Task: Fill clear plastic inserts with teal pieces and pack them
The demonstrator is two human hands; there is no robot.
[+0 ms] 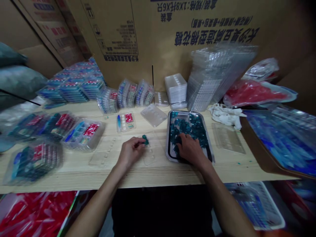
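My left hand [132,149] pinches a small dark-teal piece [145,140] between thumb and fingertips. It is held over a clear plastic tray [154,158] lying on the wooden table. My right hand [189,146] reaches into a shiny metal tray [168,154] of many similar teal pieces [199,128]. Its fingers are bent down among them, and whether they grip one is hidden. Another clear tray [103,154] lies left of my left hand. Beyond it sits a filled tray [125,121] with a blue item, a red-and-white packet and a small pale packet.
Tall stacks of clear trays [204,79] stand behind the metal tray. Filled tray stacks [84,133] occupy the left. White gloves [227,115] lie at right, beside a box of blue packets [283,138]. A large carton [148,39] backs the table [172,174].
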